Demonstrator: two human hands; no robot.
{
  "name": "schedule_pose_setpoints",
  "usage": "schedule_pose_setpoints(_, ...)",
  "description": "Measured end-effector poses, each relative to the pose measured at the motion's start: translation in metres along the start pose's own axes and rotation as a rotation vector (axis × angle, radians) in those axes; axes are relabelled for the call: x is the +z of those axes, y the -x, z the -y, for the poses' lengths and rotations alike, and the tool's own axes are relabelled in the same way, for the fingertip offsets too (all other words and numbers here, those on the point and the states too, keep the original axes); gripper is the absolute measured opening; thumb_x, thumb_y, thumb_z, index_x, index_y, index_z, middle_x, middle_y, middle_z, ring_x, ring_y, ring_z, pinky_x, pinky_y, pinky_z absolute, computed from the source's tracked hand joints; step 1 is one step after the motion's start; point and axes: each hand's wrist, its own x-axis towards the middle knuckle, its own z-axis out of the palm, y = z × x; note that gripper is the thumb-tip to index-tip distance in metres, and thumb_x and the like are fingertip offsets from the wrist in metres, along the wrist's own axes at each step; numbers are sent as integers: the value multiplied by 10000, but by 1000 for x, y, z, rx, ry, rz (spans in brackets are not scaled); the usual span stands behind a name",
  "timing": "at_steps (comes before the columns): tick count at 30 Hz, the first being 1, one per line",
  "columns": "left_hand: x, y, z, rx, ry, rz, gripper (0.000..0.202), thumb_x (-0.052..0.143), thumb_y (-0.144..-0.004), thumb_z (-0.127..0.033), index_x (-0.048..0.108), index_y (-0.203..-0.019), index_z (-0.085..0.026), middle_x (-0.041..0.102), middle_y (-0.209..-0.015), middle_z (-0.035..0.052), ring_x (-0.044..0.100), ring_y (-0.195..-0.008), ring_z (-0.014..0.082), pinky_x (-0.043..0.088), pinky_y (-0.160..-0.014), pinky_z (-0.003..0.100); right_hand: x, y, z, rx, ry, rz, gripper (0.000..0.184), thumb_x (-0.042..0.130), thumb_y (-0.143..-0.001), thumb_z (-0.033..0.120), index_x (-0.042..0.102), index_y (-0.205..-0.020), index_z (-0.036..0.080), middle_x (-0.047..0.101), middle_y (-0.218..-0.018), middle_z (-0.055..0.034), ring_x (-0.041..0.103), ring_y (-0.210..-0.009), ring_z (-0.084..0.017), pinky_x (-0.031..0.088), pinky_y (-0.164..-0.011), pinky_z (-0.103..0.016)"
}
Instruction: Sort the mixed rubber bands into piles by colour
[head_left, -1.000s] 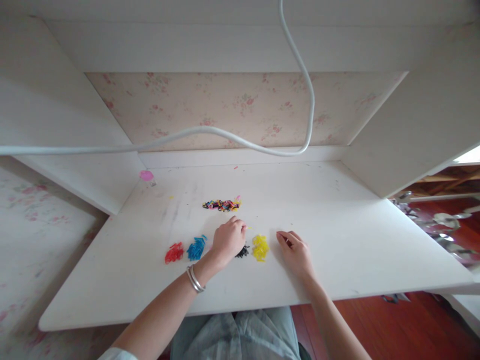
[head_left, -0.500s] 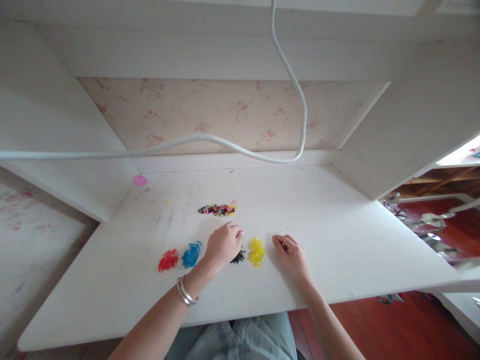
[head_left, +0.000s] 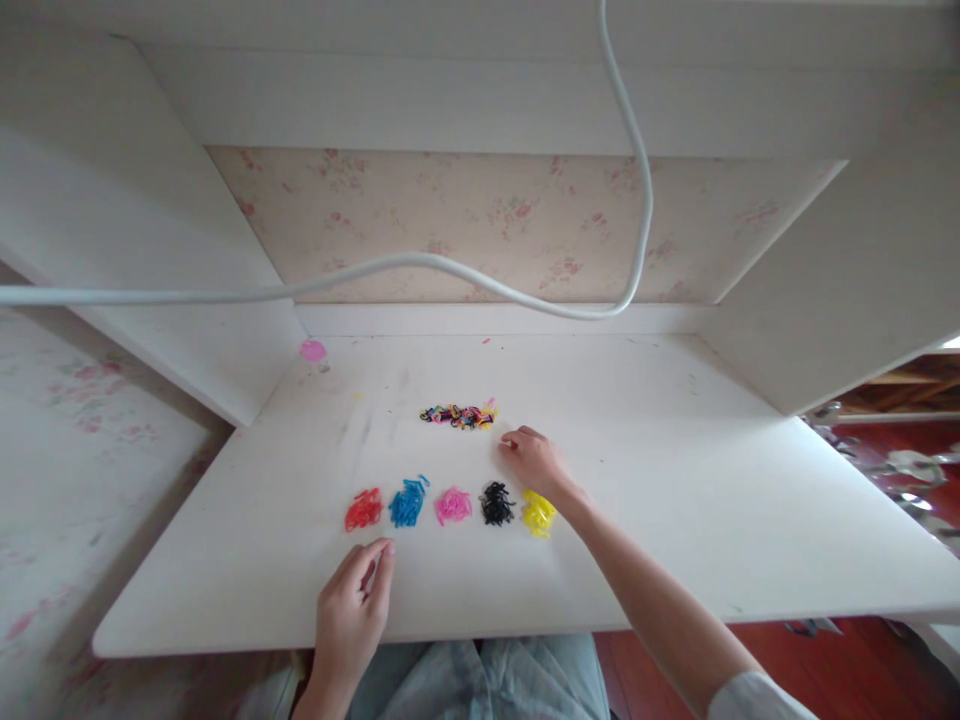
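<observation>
Right hand (head_left: 534, 460), now at four o'clock of the mixed bands (head_left: 459, 417), replaces the withdrawn left hand (head_left: 350, 602); either's grip I cannot tell.

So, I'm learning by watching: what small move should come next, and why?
I'd probably have the right hand pick a piece from the mixed pile: it's just off that pile's near right end, several colours lie jumbled there, and five single-colour piles sit in a row nearer the person.

Left hand (head_left: 351, 610) now by red pile (head_left: 364, 510), right hand (head_left: 536, 462) by mixed heap (head_left: 461, 417), pink pile (head_left: 454, 506) newly visible.
</observation>
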Motion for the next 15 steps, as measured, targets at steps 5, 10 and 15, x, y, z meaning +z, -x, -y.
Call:
schedule_pose_setpoints(5,3,-3,9,-3,-23,-21,245,476,-876,-368,652,-894,-199,670,-778,26,609,-661,128,489,-627,226,13,-27,20,44,110,-3,296,438,-903,365,667,-1064,271,638,-1044,-40,603,-845,-158,390,-685,-237)
schedule_pose_setpoints(10,8,-5,8,39,-71,1,258,461,-885,-365,651,-922,-194,666,-788,42,618,-674,136,498,-657,240,17,-35,22,11,109,-13,302,395,-936,345,672,-1038,283,636,-1051,-25,596,-863,-151,382,-687,-231)
schedule_pose_setpoints(15,8,-3,11,60,-91,2,243,463,-892,-356,643,-926,-196,665,-780,32,616,-669,124,489,-655,233,14,-32,12,-28,46,-36,287,424,-928,330,700,-988,275,657,-979,-24,592,-844,-145,369,-673,-217)
